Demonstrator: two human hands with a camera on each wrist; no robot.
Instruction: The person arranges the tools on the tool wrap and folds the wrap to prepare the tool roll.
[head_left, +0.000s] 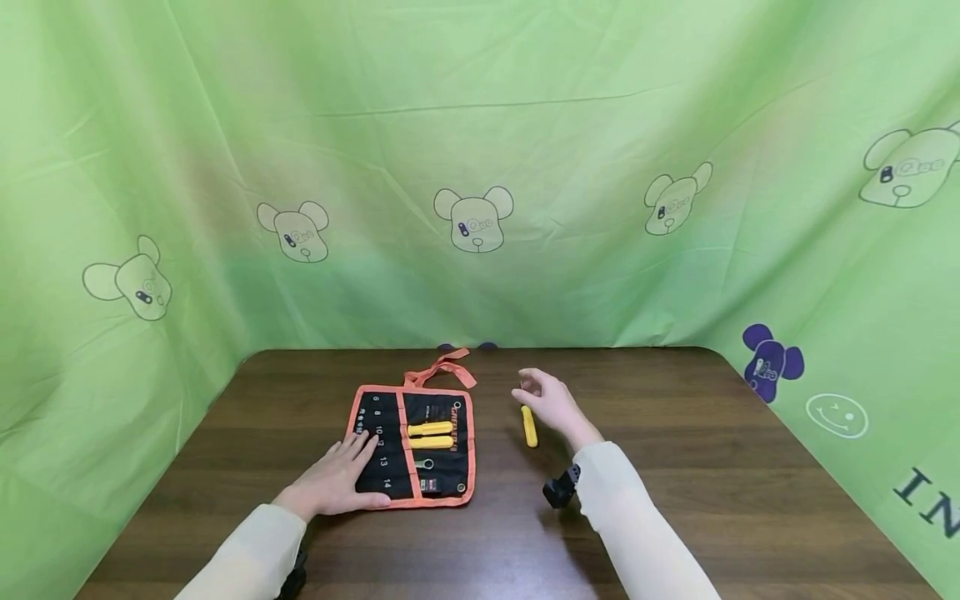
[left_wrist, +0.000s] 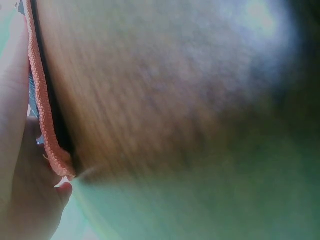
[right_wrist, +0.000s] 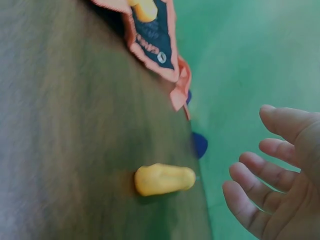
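Observation:
A black tool pouch (head_left: 446, 406) with orange edging lies spread on the table. My left hand (head_left: 333, 477) rests on its left part, fingers stretched over the numbered pockets and thumb along the near edge. Two yellow handles (head_left: 431, 442) stick out of the pouch's pockets, with a wrench's ring end (head_left: 424, 464) below them. To the right of the pouch lies a yellow-handled screwdriver (head_left: 529, 428), its thin shaft pointing away. My right hand (head_left: 553, 403) hovers by the shaft end with nothing in its loosely bent fingers; the right wrist view shows a gap between it and the handle (right_wrist: 162, 179).
An orange tie strap (head_left: 441, 367) trails from the pouch's far edge. The brown wooden table (head_left: 675, 467) ends at a green printed curtain (head_left: 480, 300) on the far side and both flanks. A black wrist camera (head_left: 559, 490) hangs under the right forearm.

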